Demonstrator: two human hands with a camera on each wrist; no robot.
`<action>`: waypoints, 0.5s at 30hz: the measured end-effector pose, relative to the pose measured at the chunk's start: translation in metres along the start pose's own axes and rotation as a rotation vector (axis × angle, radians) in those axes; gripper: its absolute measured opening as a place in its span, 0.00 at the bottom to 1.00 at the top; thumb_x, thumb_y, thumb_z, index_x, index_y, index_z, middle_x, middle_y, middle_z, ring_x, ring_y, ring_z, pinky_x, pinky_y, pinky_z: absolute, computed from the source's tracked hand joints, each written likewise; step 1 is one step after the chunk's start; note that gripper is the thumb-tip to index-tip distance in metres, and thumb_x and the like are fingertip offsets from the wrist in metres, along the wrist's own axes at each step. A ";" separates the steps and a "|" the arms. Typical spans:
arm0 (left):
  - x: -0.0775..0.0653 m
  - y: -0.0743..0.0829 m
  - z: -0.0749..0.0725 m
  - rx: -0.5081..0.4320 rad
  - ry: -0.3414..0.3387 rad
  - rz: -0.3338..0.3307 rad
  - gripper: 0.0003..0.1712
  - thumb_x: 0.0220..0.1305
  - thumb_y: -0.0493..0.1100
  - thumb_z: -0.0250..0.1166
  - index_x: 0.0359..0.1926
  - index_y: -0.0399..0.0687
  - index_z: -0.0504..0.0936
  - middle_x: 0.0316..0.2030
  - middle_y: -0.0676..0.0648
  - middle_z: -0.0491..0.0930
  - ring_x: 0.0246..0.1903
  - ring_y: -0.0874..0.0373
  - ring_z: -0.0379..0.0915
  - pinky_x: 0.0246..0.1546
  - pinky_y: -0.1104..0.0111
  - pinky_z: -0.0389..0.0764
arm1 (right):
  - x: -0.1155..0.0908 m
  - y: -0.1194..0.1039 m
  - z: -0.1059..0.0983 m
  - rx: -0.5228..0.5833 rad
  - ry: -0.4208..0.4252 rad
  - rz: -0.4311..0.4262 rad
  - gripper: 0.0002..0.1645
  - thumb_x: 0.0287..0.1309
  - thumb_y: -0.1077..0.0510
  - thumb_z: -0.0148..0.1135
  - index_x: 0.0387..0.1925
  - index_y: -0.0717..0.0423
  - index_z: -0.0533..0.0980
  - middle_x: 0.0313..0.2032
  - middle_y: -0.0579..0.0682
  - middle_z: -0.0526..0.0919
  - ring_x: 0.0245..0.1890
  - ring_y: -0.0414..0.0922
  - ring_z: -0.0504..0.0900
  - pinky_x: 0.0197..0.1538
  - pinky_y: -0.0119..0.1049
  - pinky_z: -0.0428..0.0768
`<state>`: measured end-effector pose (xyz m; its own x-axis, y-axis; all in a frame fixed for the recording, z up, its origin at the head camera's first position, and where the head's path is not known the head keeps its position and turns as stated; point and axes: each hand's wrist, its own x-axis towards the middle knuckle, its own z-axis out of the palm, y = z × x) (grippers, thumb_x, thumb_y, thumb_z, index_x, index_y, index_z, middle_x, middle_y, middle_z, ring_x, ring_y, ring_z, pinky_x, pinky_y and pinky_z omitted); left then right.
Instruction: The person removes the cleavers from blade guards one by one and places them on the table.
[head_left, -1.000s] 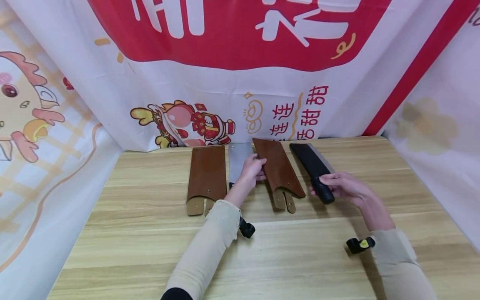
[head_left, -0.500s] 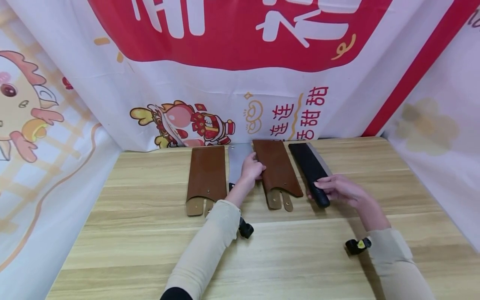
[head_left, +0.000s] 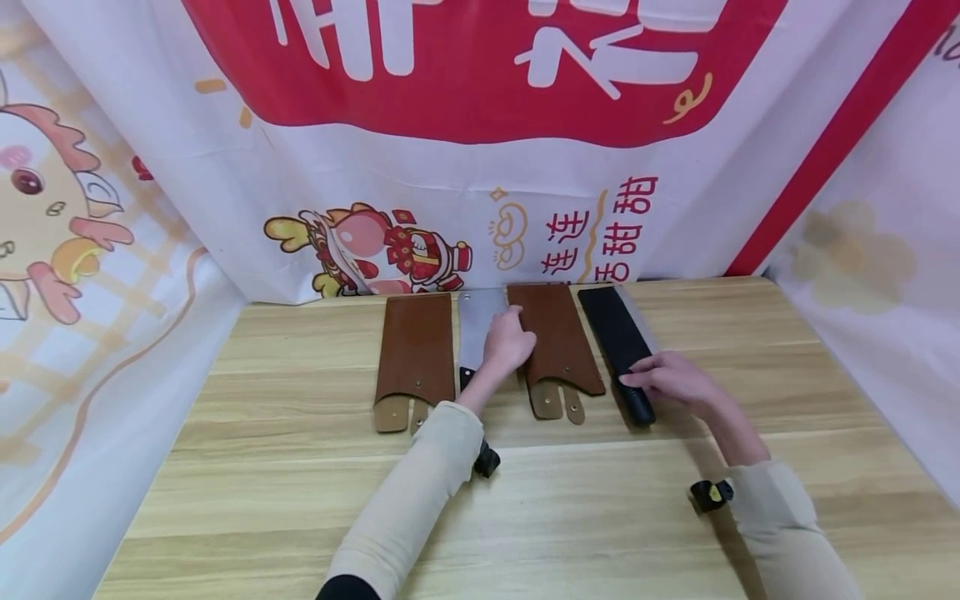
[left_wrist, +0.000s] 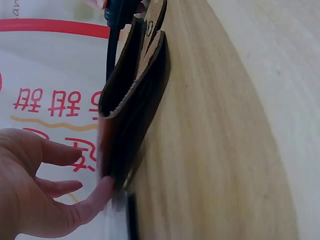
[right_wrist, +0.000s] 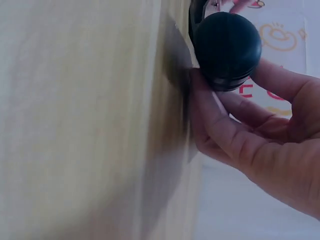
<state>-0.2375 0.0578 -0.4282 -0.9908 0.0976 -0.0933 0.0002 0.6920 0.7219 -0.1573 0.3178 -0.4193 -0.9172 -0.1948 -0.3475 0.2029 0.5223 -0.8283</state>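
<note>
A black knife (head_left: 611, 321) with a silver edge lies at the right of the row, its round black handle (right_wrist: 227, 47) toward me. My right hand (head_left: 671, 382) holds that handle between thumb and fingers, low over the table. Left of the knife is a brown leather sheath (head_left: 555, 329), lying flat with its snap straps toward me. My left hand (head_left: 510, 340) is at the sheath's left edge; in the left wrist view one finger touches the sheath (left_wrist: 132, 115) while the others are spread apart. Partly hidden under this hand lies a silver cleaver (head_left: 480, 321).
Another brown sheath (head_left: 416, 346) lies at the left end of the row, beside the cleaver. The wooden table (head_left: 570, 517) runs back to a printed cloth (head_left: 420, 167). More cloth hangs at both sides.
The middle-right sheath has come down flat and straightened. The knife's handle has swung left and lowered to the table with my right hand. My left fingers have loosened from the sheath.
</note>
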 end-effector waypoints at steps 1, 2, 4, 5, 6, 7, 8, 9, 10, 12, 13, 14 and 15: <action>-0.001 0.000 -0.002 0.013 0.001 0.006 0.29 0.72 0.37 0.59 0.73 0.41 0.71 0.65 0.37 0.75 0.65 0.44 0.70 0.62 0.53 0.76 | 0.001 -0.002 0.001 -0.024 0.002 -0.002 0.13 0.68 0.57 0.67 0.35 0.67 0.80 0.19 0.40 0.64 0.26 0.41 0.69 0.32 0.33 0.72; -0.002 -0.001 -0.004 0.030 0.003 0.015 0.28 0.74 0.39 0.59 0.73 0.41 0.71 0.64 0.37 0.75 0.64 0.44 0.71 0.62 0.53 0.77 | 0.002 -0.003 0.002 -0.041 0.004 0.000 0.15 0.68 0.58 0.67 0.38 0.70 0.80 0.21 0.42 0.68 0.27 0.42 0.71 0.33 0.33 0.74; -0.004 -0.003 -0.010 0.053 0.002 0.042 0.27 0.77 0.44 0.58 0.72 0.42 0.72 0.63 0.38 0.76 0.63 0.44 0.72 0.60 0.53 0.78 | 0.005 -0.005 0.003 -0.082 0.019 0.003 0.18 0.66 0.58 0.68 0.43 0.74 0.81 0.27 0.48 0.76 0.30 0.43 0.75 0.36 0.35 0.78; -0.006 -0.003 -0.013 0.059 -0.007 0.061 0.26 0.78 0.45 0.57 0.72 0.42 0.72 0.61 0.38 0.77 0.61 0.44 0.74 0.58 0.53 0.79 | 0.004 -0.005 0.003 -0.086 0.025 0.007 0.20 0.66 0.59 0.68 0.46 0.76 0.80 0.32 0.53 0.80 0.32 0.44 0.77 0.38 0.36 0.81; -0.007 -0.004 -0.018 0.069 -0.011 0.084 0.26 0.79 0.47 0.56 0.71 0.42 0.73 0.61 0.39 0.77 0.60 0.45 0.75 0.58 0.53 0.79 | 0.003 -0.005 0.003 -0.088 0.027 0.008 0.21 0.66 0.59 0.68 0.47 0.78 0.79 0.36 0.58 0.82 0.34 0.44 0.79 0.40 0.38 0.84; -0.009 -0.004 -0.023 0.076 -0.013 0.111 0.26 0.80 0.48 0.55 0.71 0.42 0.73 0.62 0.39 0.77 0.61 0.45 0.75 0.59 0.53 0.78 | 0.003 -0.004 0.002 -0.085 0.027 0.008 0.22 0.66 0.60 0.68 0.49 0.80 0.79 0.41 0.62 0.83 0.36 0.45 0.82 0.42 0.40 0.86; -0.011 -0.006 -0.028 0.093 -0.006 0.142 0.26 0.80 0.50 0.55 0.70 0.43 0.75 0.62 0.40 0.78 0.61 0.45 0.75 0.59 0.52 0.79 | 0.002 -0.004 0.001 -0.091 0.030 0.007 0.23 0.66 0.60 0.68 0.49 0.80 0.78 0.45 0.64 0.83 0.37 0.46 0.83 0.44 0.42 0.87; -0.013 -0.008 -0.034 0.108 0.005 0.172 0.26 0.80 0.51 0.55 0.69 0.44 0.76 0.62 0.40 0.78 0.61 0.45 0.75 0.59 0.52 0.79 | 0.001 -0.003 0.000 -0.100 0.032 0.006 0.22 0.66 0.60 0.68 0.48 0.80 0.79 0.44 0.64 0.84 0.37 0.46 0.84 0.44 0.43 0.87; -0.015 -0.011 -0.040 0.127 0.021 0.201 0.26 0.80 0.52 0.55 0.69 0.44 0.77 0.63 0.41 0.78 0.62 0.45 0.75 0.59 0.51 0.79 | 0.001 -0.002 -0.003 -0.115 0.037 0.001 0.21 0.66 0.60 0.67 0.47 0.79 0.80 0.43 0.64 0.85 0.36 0.46 0.84 0.43 0.43 0.87; -0.019 -0.018 -0.051 0.186 0.071 0.255 0.27 0.79 0.56 0.55 0.68 0.45 0.78 0.65 0.42 0.77 0.64 0.44 0.73 0.61 0.49 0.78 | 0.000 0.000 -0.008 -0.182 0.068 -0.023 0.18 0.68 0.60 0.65 0.43 0.77 0.81 0.36 0.62 0.86 0.34 0.48 0.84 0.40 0.41 0.86; -0.020 -0.022 -0.057 0.226 0.099 0.281 0.28 0.79 0.57 0.55 0.68 0.46 0.78 0.66 0.41 0.76 0.65 0.44 0.72 0.61 0.48 0.78 | 0.000 0.001 -0.012 -0.233 0.099 -0.040 0.18 0.69 0.58 0.64 0.43 0.76 0.81 0.34 0.60 0.86 0.34 0.49 0.83 0.38 0.41 0.84; -0.022 -0.027 -0.063 0.273 0.129 0.299 0.30 0.78 0.59 0.55 0.69 0.46 0.77 0.67 0.41 0.75 0.66 0.43 0.71 0.61 0.47 0.77 | -0.001 0.001 -0.015 -0.290 0.135 -0.063 0.20 0.70 0.57 0.63 0.44 0.75 0.81 0.35 0.62 0.86 0.35 0.51 0.83 0.39 0.42 0.84; -0.023 -0.031 -0.069 0.315 0.148 0.311 0.32 0.78 0.61 0.54 0.70 0.46 0.76 0.69 0.40 0.73 0.67 0.41 0.69 0.63 0.45 0.75 | -0.001 0.002 -0.018 -0.331 0.175 -0.085 0.22 0.72 0.55 0.62 0.46 0.76 0.81 0.36 0.65 0.86 0.37 0.55 0.84 0.40 0.45 0.83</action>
